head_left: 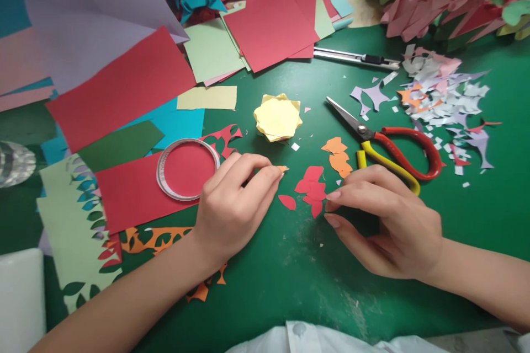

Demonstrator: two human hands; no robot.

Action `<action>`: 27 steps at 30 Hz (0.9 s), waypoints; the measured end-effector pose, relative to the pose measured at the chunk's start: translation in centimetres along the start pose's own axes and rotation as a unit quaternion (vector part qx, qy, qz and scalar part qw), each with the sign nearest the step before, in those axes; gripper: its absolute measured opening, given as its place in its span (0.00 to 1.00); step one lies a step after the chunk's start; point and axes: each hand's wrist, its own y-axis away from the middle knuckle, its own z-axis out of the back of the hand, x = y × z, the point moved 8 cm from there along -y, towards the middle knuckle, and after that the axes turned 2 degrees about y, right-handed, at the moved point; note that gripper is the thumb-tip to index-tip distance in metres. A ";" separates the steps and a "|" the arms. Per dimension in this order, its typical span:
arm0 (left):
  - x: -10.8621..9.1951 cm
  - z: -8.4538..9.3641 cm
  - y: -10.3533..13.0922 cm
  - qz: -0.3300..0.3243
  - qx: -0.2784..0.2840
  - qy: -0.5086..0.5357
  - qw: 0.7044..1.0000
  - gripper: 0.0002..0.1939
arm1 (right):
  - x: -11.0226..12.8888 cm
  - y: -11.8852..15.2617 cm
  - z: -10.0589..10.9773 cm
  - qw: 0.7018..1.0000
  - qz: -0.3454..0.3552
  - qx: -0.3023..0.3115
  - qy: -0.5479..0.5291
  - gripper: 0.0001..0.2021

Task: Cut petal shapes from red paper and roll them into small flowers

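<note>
My left hand (236, 204) pinches a small orange paper petal (283, 169) between its fingertips, above the green table. To its right, my right hand (393, 220) is held with thumb and index finger a little apart and nothing visible between them. Its fingertips are close beside a cluster of red paper petals (314, 190). Several orange petals (339, 162) lie just beyond that hand. A layered yellow paper flower (277, 117) sits farther back, between both hands. A roll of tape (160, 168) rests on red paper beside my left hand, which hides part of it.
Red-and-yellow-handled scissors (389, 146) lie behind my right hand, near a heap of paper scraps (451, 91). A utility knife (356, 58) lies at the back by stacked red sheets (273, 27). Cut-out green paper (70, 220) is at left. Folded pink paper shapes (430, 5) stand back right.
</note>
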 end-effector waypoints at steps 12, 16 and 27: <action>-0.5 0.2 -0.2 0.012 0.012 0.037 0.999 0.06 | -0.1 0.1 -0.2 1.000 -0.005 0.006 0.008 0.12; -1.0 2.5 -1.5 0.025 -0.004 0.013 1.000 0.06 | 0.1 -0.2 0.6 0.998 0.020 0.003 0.057 0.13; 2.1 3.8 1.9 0.126 0.170 -0.300 0.930 0.05 | -5.9 1.7 3.5 0.874 -0.152 0.207 0.412 0.14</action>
